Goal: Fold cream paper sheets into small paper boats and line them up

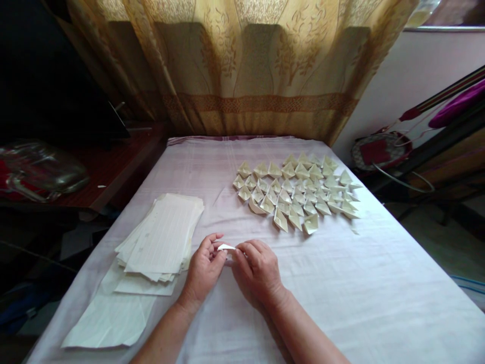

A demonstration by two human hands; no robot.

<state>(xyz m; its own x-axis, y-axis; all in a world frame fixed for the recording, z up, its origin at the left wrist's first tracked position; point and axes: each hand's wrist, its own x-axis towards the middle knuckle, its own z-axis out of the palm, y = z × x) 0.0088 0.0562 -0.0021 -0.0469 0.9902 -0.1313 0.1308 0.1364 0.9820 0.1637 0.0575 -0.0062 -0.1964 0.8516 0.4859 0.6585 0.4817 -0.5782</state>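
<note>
1. Paper piece [226, 247], small, white, folded to a slim, pointed form, held between the left hand [205, 265] and the right hand [261, 265]. Bridges the short gap from one set of fingertips to the other.
2. On the left: clamped between thumb and fingers, with the thumb at the near edge and the index finger arching past the far side. Remaining fingers curled behind, partly hidden.
3. On the right: pinched at its end by thumb and index finger, close together. Cannot tell how far the paper reaches under these fingers.
4. Beneath both hands: a pale lavender-white fabric cloth [333, 288], spread flat and lightly creased.
5. Beyond the right hand, well apart from its fingers: many cream-coloured, boat-like folded paper shapes [286, 185], set close together in rough rows.
6. Just beside the left hand, to its left: a stack of white, rectangular, faintly lined paper sheets [161, 237], fanned unevenly. Under its near end: a larger, pale, creased sheet [109, 311], stretching toward the near left.
7. Past the far edge: a golden-yellow, patterned fabric curtain [250, 65], hanging in folds.
8. Far left: a glossy, reddish-brown tabletop [117, 167]. Far right: a rounded, patterned bag [381, 151] near a white wall [428, 65].
</note>
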